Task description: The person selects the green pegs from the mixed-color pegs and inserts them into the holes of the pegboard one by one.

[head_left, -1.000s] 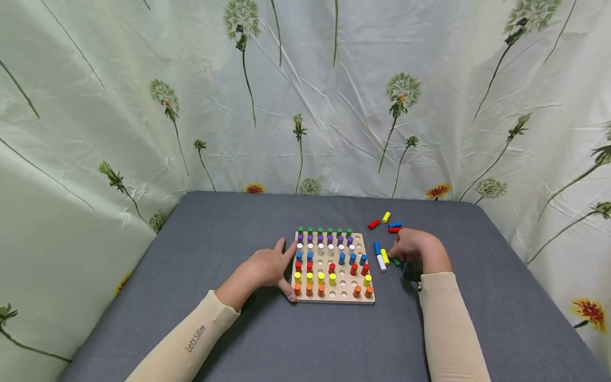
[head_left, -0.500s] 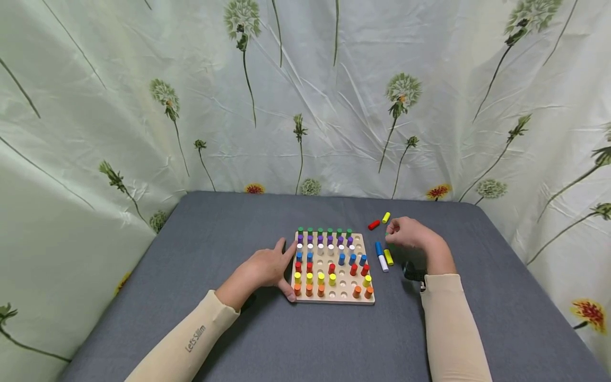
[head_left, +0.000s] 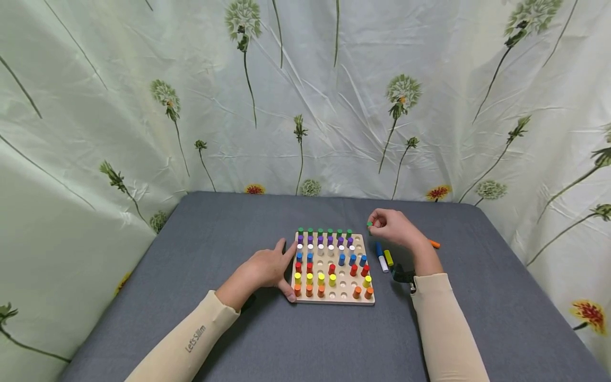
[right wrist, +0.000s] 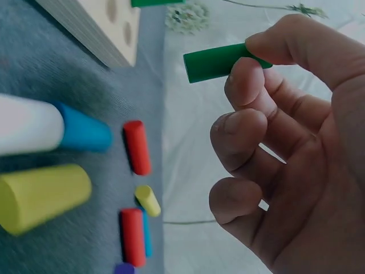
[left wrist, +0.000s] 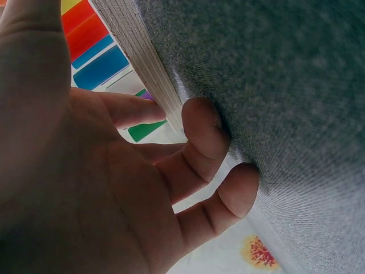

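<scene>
A wooden pegboard (head_left: 334, 299) stands on the table, with rows of green, purple, white, blue, red, yellow and orange pegs and some bare holes. My left hand (head_left: 267, 267) rests at its left side, fingers spread, with the thumb at the near corner. In the left wrist view, that hand's fingers (left wrist: 199, 134) lie along the board's edge and the cloth. Between thumb and index finger, my right hand (head_left: 393, 227) pinches a green peg (right wrist: 214, 63), raised off the table beyond the board's far right corner. Its other fingers are loosely curled.
Right of the board lie loose blue (head_left: 379, 249), white (head_left: 383, 264) and yellow (head_left: 389, 258) pegs. An orange peg (head_left: 434, 244) lies beyond the right wrist. Red (right wrist: 137, 147), yellow (right wrist: 147, 200) and purple (right wrist: 125, 269) pegs show in the right wrist view. A floral curtain (head_left: 305, 95) hangs behind.
My right hand has picked up the green peg from among the loose pegs and moved away and left, toward the board's far right corner. The left hand stays in place.
</scene>
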Available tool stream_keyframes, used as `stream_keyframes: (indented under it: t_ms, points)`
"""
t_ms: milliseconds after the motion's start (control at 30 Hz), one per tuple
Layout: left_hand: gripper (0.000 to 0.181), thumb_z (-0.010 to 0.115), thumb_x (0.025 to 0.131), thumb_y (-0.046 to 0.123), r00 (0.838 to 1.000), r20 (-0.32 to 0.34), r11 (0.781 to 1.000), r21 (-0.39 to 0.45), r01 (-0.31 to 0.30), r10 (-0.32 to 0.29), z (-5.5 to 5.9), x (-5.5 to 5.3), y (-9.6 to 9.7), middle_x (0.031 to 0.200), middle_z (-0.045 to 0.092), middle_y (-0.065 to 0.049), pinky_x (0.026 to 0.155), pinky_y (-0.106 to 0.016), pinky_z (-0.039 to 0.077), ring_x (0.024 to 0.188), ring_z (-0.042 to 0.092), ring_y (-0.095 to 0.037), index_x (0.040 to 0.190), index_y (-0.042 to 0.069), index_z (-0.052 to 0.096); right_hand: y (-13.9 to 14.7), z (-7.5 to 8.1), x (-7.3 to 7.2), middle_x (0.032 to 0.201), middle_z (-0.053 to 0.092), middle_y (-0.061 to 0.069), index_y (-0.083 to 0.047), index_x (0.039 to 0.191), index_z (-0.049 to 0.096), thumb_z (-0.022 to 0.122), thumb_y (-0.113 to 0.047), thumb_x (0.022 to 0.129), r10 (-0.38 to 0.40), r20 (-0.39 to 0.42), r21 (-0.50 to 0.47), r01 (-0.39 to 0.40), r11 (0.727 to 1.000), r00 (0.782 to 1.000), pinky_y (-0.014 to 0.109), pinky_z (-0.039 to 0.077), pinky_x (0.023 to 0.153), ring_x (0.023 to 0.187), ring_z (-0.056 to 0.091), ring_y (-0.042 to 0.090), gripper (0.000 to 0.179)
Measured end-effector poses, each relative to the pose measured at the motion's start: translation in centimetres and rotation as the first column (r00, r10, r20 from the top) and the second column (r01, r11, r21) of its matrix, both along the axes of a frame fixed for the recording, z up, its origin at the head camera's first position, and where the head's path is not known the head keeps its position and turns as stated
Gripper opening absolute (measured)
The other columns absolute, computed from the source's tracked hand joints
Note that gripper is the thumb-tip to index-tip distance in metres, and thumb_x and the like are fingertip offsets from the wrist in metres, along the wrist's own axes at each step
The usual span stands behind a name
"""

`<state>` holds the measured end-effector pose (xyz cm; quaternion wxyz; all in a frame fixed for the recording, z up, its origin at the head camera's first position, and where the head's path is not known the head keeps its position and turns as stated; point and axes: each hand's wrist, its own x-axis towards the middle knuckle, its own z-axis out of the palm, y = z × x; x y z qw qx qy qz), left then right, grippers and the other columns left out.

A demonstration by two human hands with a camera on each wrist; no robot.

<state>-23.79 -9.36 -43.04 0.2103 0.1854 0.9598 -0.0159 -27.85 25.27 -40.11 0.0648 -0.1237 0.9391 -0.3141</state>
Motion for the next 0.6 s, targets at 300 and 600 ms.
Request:
stream_keyframes:
  t_ms: [300,600]
  points:
    - [0.145,0.085,0.062,0.083,1.000,-0.004,1.000,0.007,0.009,-0.009,-0.2,0.0,0.0,0.175,0.023,-0.022,0.107,-0.050,0.056,0.123,0.064,-0.036,0.172,0.021,0.014,-1.1,-1.3,-0.7,0.090,0.071,0.008,-0.003,0.114,0.065,0.064,-0.014,0.100,0.003,0.087,-0.007,-0.002,1.000,0.996,0.032,0.050,0.066,0.067,0.060,0.018,0.017]
    - [0.145,0.085,0.061,0.083,1.000,-0.016,1.000,-0.003,0.016,-0.016,-0.3,0.0,0.0,0.175,0.024,-0.022,0.107,-0.051,0.056,0.120,0.065,-0.036,0.172,0.021,0.015,-1.5,-1.4,-0.8,0.092,0.072,0.009,-0.003,0.115,0.065,0.064,-0.015,0.103,0.020,0.083,-0.042,-0.016,0.999,0.996,0.032,0.051,0.066,0.070,0.063,0.022,0.017]
